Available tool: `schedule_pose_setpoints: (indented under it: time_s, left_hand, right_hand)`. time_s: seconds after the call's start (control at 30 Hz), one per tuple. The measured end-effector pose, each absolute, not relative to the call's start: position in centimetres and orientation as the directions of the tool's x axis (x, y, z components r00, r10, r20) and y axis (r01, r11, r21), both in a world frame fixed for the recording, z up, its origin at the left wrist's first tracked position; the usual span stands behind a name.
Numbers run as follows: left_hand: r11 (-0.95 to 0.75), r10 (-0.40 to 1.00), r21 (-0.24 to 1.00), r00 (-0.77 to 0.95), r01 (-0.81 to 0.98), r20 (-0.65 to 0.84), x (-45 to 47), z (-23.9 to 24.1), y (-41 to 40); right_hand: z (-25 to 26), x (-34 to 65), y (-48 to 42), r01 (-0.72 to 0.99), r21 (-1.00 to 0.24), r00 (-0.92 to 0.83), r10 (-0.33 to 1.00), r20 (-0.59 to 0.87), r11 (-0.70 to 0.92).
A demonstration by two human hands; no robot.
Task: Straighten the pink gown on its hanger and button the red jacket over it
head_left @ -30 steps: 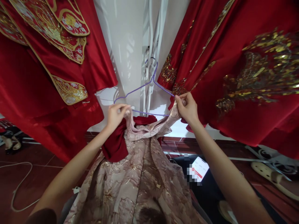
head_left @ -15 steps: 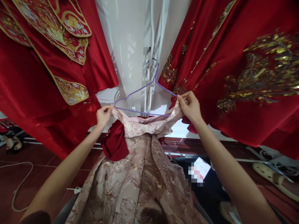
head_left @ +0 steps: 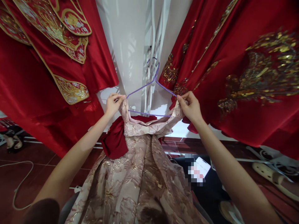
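A pale pink and gold brocade dress (head_left: 137,168) drapes toward me from a purple hanger (head_left: 142,88). My left hand (head_left: 114,104) is closed, pinching the dress's left strap up at the hanger's left shoulder. At the opposite shoulder, my right hand (head_left: 190,107) pinches the right strap, fingers closed near the purple wire. The hanger's lower bar crosses behind the neckline, and its hook reaches up to the white metal rack (head_left: 151,37). A dark red cloth piece (head_left: 115,140) lies at the dress's left side, partly behind the bodice.
Red satin garments with gold embroidery hang at left (head_left: 98,53) and right (head_left: 210,68). A lit phone (head_left: 202,166) rests on dark fabric at lower right. A cream clog (head_left: 268,177) is on the right; a white cable (head_left: 17,186) crosses the tiled floor at left.
My left hand has moved up and to the right, drawing the left strap over the hanger's left shoulder. The right hand stays in place on its strap.
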State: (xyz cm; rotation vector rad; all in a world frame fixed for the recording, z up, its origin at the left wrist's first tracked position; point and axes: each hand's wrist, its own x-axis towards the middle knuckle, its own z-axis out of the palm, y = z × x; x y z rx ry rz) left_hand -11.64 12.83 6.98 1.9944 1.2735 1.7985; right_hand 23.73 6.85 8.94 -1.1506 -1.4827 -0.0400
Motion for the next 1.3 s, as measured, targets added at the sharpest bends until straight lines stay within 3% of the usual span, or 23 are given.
schedule_pose_setpoints:
  time_s: [0.1, 0.23, 0.33, 0.47, 0.63, 0.77, 0.93, 1.13, 1.3]
  left_hand:
    - [-0.632, 0.728, 0.668, 0.005, 0.393, 0.685, -10.8, 7.4, 12.7]
    - [-0.409, 0.882, 0.891, -0.164, 0.197, 0.441, -12.7, 4.0, 11.3]
    - [-0.213, 0.952, 0.928, -0.149, 0.306, 0.267, -15.4, -0.4, 9.4]
    - [-0.328, 0.928, 0.772, 0.035, 0.545, 0.370, -18.5, -4.0, 6.7]
    - [-0.317, 0.946, 0.776, 0.128, 0.546, 0.297, -19.8, -1.9, 6.3]
    - [-0.277, 0.931, 0.845, -0.090, 0.457, 0.353, -19.3, 2.0, 9.3]
    - [-0.345, 0.842, 0.871, -0.294, 0.348, 0.451, -15.7, 8.2, 13.8]
    - [-0.499, 0.703, 0.717, -0.256, 0.486, 0.663, -8.4, 12.7, 13.2]
    - [-0.633, 0.642, 0.648, -0.180, 0.423, 0.745, -2.6, 13.3, 10.2]
  right_hand:
    - [8.8, 23.8, 7.0, 0.635, -0.574, 0.188, 0.617, 0.764, 0.518]
    - [8.7, 24.0, 7.3, 0.623, -0.579, 0.200, 0.608, 0.768, 0.526]
    - [8.8, 23.9, 7.3, 0.616, -0.580, 0.198, 0.607, 0.770, 0.534]
    - [8.8, 23.9, 7.3, 0.609, -0.595, 0.209, 0.618, 0.758, 0.524]
    - [8.8, 24.1, 7.5, 0.599, -0.600, 0.196, 0.629, 0.752, 0.531]
    - [8.8, 24.0, 7.4, 0.577, -0.626, 0.196, 0.655, 0.730, 0.525]
    - [8.9, 23.6, 6.7, 0.598, -0.603, 0.192, 0.637, 0.747, 0.528]
    - [9.2, 22.4, 4.9, 0.678, -0.556, 0.203, 0.605, 0.770, 0.480]
    - [8.7, 20.7, 3.7, 0.712, -0.550, 0.234, 0.590, 0.772, 0.437]
